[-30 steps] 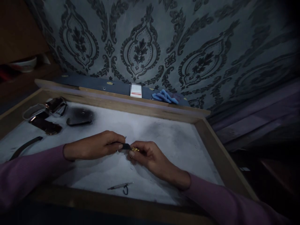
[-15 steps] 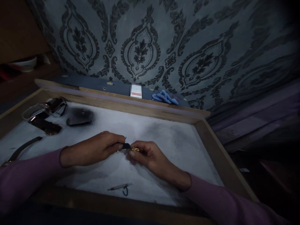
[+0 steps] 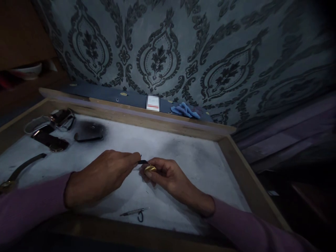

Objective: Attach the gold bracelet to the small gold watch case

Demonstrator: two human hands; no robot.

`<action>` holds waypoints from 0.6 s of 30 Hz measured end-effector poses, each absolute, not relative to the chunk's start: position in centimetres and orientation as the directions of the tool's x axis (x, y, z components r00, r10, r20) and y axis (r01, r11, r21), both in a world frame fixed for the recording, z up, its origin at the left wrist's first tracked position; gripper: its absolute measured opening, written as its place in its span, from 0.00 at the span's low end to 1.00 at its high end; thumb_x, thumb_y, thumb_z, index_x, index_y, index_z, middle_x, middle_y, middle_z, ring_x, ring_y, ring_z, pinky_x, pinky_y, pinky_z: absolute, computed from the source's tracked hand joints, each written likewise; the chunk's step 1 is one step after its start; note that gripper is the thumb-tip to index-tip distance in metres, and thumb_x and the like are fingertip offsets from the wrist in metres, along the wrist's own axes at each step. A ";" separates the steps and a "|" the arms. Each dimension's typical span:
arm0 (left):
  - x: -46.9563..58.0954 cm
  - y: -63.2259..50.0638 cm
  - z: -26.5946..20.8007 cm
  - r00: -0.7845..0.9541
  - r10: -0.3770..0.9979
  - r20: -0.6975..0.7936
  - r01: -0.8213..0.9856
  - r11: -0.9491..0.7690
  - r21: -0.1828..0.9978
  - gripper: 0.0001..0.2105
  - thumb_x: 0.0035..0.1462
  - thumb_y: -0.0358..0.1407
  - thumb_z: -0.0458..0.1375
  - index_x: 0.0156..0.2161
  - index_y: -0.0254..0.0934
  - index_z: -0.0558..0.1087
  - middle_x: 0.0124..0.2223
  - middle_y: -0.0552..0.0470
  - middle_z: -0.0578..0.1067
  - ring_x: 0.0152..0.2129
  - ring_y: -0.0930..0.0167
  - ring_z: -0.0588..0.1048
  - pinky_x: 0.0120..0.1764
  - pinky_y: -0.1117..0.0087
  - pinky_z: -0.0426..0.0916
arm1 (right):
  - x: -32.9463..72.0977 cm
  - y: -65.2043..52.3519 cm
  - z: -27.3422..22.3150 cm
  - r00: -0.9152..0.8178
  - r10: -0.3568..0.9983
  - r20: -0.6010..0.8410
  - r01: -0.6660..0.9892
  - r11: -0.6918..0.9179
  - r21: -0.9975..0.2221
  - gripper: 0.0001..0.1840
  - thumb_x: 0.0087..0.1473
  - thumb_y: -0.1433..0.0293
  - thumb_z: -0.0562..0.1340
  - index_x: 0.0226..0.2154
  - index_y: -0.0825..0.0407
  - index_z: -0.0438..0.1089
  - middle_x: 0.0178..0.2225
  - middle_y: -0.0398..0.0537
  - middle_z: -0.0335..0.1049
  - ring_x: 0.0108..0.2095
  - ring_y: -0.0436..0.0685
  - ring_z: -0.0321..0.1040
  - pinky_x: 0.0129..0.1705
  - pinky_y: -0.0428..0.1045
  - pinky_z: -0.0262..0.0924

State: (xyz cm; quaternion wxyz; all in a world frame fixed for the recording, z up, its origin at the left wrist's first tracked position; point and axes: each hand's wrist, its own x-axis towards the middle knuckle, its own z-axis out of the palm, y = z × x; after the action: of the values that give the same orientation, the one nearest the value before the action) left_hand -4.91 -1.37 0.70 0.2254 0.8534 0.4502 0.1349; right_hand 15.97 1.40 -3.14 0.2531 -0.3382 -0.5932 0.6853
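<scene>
My left hand (image 3: 105, 173) pinches a dark watch strap (image 3: 143, 162); most of the strap is hidden by the fingers. Its visible end points right, close to a gold watch case (image 3: 150, 169) gripped between thumb and fingers of my right hand (image 3: 169, 173). Whether strap and case are joined, I cannot tell. Below the hands, a thin metal spring bar tool (image 3: 132, 211) lies on the white surface (image 3: 168, 210), with a small black loop (image 3: 140, 217) beside it.
A raised wooden rim (image 3: 241, 175) surrounds the surface. At the left lie several dark watches (image 3: 49, 138) and a strapped gold watch (image 3: 9, 184). A curved black piece (image 3: 88, 136) sits nearby. Behind the rim are a small white box (image 3: 153, 103) and a blue cloth (image 3: 185, 110).
My left hand has turned, so its back shows more, and the strap end has tilted and moved slightly right. The gold case has rotated a little in my right hand.
</scene>
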 end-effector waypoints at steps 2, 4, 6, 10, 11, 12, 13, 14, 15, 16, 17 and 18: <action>-4.8 -1.7 0.8 0.573 0.817 0.061 0.722 -0.538 0.435 0.10 0.59 0.22 0.44 0.34 0.37 0.63 0.27 0.56 0.67 0.20 0.74 0.63 0.24 0.71 0.51 | 16.0 1.4 -3.3 -0.633 0.761 -0.141 0.026 -0.161 -0.987 0.10 0.53 0.66 0.66 0.37 0.53 0.74 0.31 0.45 0.74 0.29 0.49 0.68 0.31 0.46 0.63; -4.7 -1.9 0.9 0.586 0.806 0.078 0.735 -0.570 0.368 0.12 0.57 0.19 0.44 0.37 0.37 0.64 0.29 0.55 0.67 0.21 0.72 0.64 0.25 0.71 0.52 | 16.0 1.4 -3.4 -0.620 0.777 -0.110 0.002 -0.138 -0.990 0.12 0.54 0.67 0.66 0.42 0.52 0.75 0.34 0.47 0.75 0.31 0.50 0.70 0.34 0.47 0.66; -4.6 -2.1 0.8 0.591 0.802 0.090 0.743 -0.584 0.326 0.14 0.57 0.19 0.43 0.40 0.37 0.65 0.31 0.54 0.68 0.23 0.71 0.65 0.26 0.70 0.55 | 16.0 1.5 -3.6 -0.602 0.794 -0.083 -0.011 -0.112 -0.994 0.13 0.54 0.67 0.66 0.43 0.52 0.75 0.33 0.47 0.76 0.31 0.51 0.71 0.36 0.49 0.68; -4.6 -2.3 0.1 0.581 0.809 0.090 0.752 -0.575 0.321 0.12 0.60 0.21 0.44 0.41 0.36 0.65 0.33 0.52 0.68 0.25 0.70 0.66 0.28 0.69 0.58 | 16.1 1.6 -4.0 -0.562 0.825 -0.050 -0.037 -0.086 -0.996 0.14 0.55 0.66 0.65 0.44 0.51 0.74 0.31 0.46 0.76 0.32 0.52 0.73 0.38 0.52 0.70; -4.6 -2.3 0.0 0.578 0.812 0.079 0.755 -0.569 0.327 0.11 0.61 0.21 0.44 0.40 0.36 0.65 0.33 0.52 0.67 0.26 0.70 0.67 0.28 0.69 0.59 | 16.1 1.5 -4.0 -0.553 0.832 -0.042 -0.047 -0.081 -0.996 0.14 0.55 0.66 0.65 0.44 0.51 0.74 0.31 0.46 0.77 0.32 0.52 0.73 0.39 0.52 0.70; -4.6 -2.4 -0.1 0.579 0.812 0.064 0.756 -0.565 0.332 0.11 0.60 0.21 0.44 0.40 0.36 0.65 0.34 0.52 0.68 0.26 0.70 0.67 0.29 0.69 0.60 | 16.1 1.5 -4.1 -0.545 0.838 -0.034 -0.054 -0.075 -0.996 0.14 0.55 0.66 0.65 0.44 0.51 0.74 0.32 0.46 0.77 0.32 0.53 0.73 0.39 0.52 0.70; -4.6 -2.4 -0.2 0.582 0.812 0.049 0.756 -0.562 0.336 0.11 0.60 0.21 0.44 0.41 0.35 0.65 0.35 0.51 0.68 0.27 0.69 0.67 0.30 0.68 0.61 | 16.1 1.5 -4.1 -0.536 0.844 -0.026 -0.058 -0.068 -0.996 0.14 0.55 0.66 0.65 0.44 0.50 0.74 0.33 0.47 0.77 0.33 0.53 0.74 0.39 0.52 0.70; -4.6 -2.5 -0.2 0.583 0.812 0.031 0.758 -0.557 0.341 0.12 0.59 0.21 0.44 0.41 0.35 0.65 0.36 0.50 0.68 0.29 0.68 0.68 0.31 0.67 0.62 | 16.1 1.4 -4.1 -0.527 0.850 -0.020 -0.057 -0.059 -0.997 0.14 0.55 0.66 0.65 0.44 0.50 0.74 0.34 0.47 0.77 0.33 0.53 0.74 0.39 0.52 0.70; -4.5 -2.6 -0.2 0.584 0.812 0.016 0.758 -0.552 0.347 0.12 0.59 0.21 0.44 0.42 0.35 0.65 0.37 0.50 0.68 0.30 0.68 0.68 0.32 0.67 0.63 | 16.1 1.4 -4.0 -0.520 0.854 -0.016 -0.049 -0.048 -0.998 0.13 0.55 0.66 0.65 0.44 0.50 0.74 0.35 0.48 0.77 0.33 0.53 0.74 0.39 0.52 0.70; -4.4 -2.7 -0.1 0.582 0.813 0.008 0.759 -0.547 0.352 0.12 0.60 0.21 0.43 0.43 0.35 0.64 0.38 0.49 0.68 0.31 0.68 0.68 0.32 0.66 0.63 | 16.0 1.3 -4.0 -0.516 0.857 -0.010 -0.041 -0.036 -0.999 0.13 0.55 0.66 0.65 0.43 0.50 0.75 0.35 0.48 0.77 0.33 0.53 0.74 0.39 0.52 0.70; -4.3 -2.8 0.0 0.579 0.815 0.009 0.761 -0.544 0.353 0.12 0.61 0.22 0.43 0.44 0.35 0.64 0.38 0.49 0.68 0.31 0.68 0.68 0.32 0.66 0.63 | 16.0 1.3 -3.9 -0.512 0.859 -0.003 -0.033 -0.024 -0.999 0.12 0.55 0.66 0.65 0.43 0.50 0.75 0.35 0.48 0.77 0.33 0.53 0.74 0.39 0.52 0.70; -4.2 -2.8 0.1 0.575 0.818 0.008 0.764 -0.541 0.351 0.12 0.62 0.23 0.42 0.44 0.36 0.64 0.38 0.50 0.67 0.31 0.68 0.68 0.32 0.66 0.63 | 16.0 1.3 -3.8 -0.510 0.860 0.004 -0.027 -0.011 -1.000 0.12 0.54 0.66 0.65 0.42 0.50 0.75 0.35 0.47 0.77 0.33 0.53 0.73 0.39 0.51 0.70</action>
State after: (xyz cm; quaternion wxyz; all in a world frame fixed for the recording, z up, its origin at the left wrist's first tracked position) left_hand -4.19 -2.83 0.08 0.1566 0.8735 0.4530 0.0858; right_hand 16.04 1.30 -3.79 0.3565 -0.3435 -0.6061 0.6226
